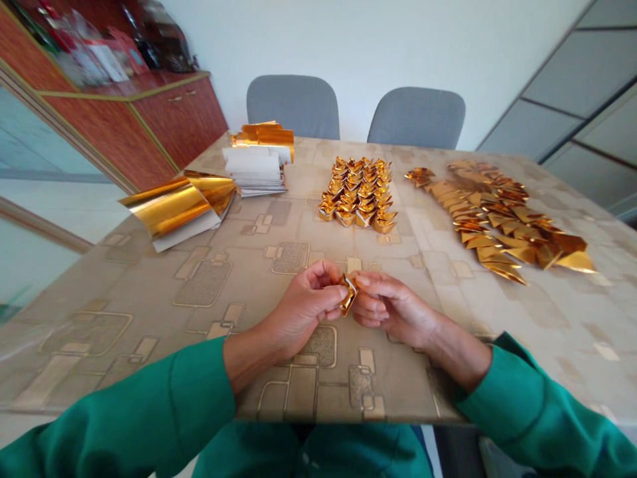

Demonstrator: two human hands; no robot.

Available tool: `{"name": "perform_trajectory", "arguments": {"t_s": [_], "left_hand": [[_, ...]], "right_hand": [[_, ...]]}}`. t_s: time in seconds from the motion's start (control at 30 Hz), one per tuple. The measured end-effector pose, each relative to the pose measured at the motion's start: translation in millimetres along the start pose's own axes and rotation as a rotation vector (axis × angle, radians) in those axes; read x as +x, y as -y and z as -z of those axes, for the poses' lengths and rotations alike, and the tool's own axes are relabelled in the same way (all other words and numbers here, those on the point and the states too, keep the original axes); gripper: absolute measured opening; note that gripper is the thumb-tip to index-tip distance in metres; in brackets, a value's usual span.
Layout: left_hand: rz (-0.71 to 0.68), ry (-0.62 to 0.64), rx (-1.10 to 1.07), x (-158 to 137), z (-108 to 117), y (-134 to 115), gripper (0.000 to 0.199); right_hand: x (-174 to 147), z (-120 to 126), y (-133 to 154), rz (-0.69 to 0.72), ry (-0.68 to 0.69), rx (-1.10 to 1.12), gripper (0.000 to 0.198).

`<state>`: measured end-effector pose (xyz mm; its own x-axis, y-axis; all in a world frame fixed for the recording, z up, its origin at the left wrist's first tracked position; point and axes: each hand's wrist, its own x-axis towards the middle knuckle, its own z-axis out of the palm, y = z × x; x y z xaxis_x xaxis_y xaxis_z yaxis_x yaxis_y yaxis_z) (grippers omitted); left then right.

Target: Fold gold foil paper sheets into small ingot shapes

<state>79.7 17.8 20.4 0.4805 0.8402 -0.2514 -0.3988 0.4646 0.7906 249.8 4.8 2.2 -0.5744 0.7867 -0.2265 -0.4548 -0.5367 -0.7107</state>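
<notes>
Between my two hands, above the near part of the table, is a small folded gold paper ingot (349,296) with some white inner side showing. My left hand (311,302) pinches it from the left between thumb and fingers. From the right, my right hand (391,305) grips its edge with thumb and index finger, the other fingers curled below. Straight ahead of my hands stand rows of finished gold paper ingots (355,192), packed close together. To the right lie overlapping rows of flat folded gold paper pieces (497,219).
At the left lie loose gold paper sheets (172,206) with white backs. Behind them is a stack of paper sheets (253,172), white and gold. Two grey chairs (292,106) stand beyond the patterned table (209,345). A wooden cabinet (174,116) is at the back left.
</notes>
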Motion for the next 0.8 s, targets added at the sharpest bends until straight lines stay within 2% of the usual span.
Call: {"name": "perform_trajectory", "arguments": {"t_s": [0.1,0.3,0.43,0.57,0.63,0.7,0.8], "left_hand": [[0.01,-0.031,0.011,0,0,0,0.028],[0.039,0.039,-0.018,1,4,-3,0.025],[0.021,-0.018,0.008,2,5,0,0.024],[-0.019,-0.078,-0.02,4,7,6,0.023],[-0.045,-0.093,-0.037,5,7,8,0.024],[-0.059,-0.094,-0.041,4,6,10,0.025],[-0.061,-0.094,-0.026,2,3,13,0.026]], "right_hand": [[1,0,-1,0.0,-0.022,-0.007,0.027],[0,2,2,0.002,-0.032,0.03,0.031],[1,0,1,0.007,-0.075,-0.01,0.028],[1,-8,-1,0.127,-0.193,-0.162,0.02],[0,-11,-2,0.192,-0.25,-0.283,0.023],[0,-13,-2,0.216,-0.295,-0.396,0.029],[1,-13,-2,0.213,-0.353,-0.52,0.027]]}}
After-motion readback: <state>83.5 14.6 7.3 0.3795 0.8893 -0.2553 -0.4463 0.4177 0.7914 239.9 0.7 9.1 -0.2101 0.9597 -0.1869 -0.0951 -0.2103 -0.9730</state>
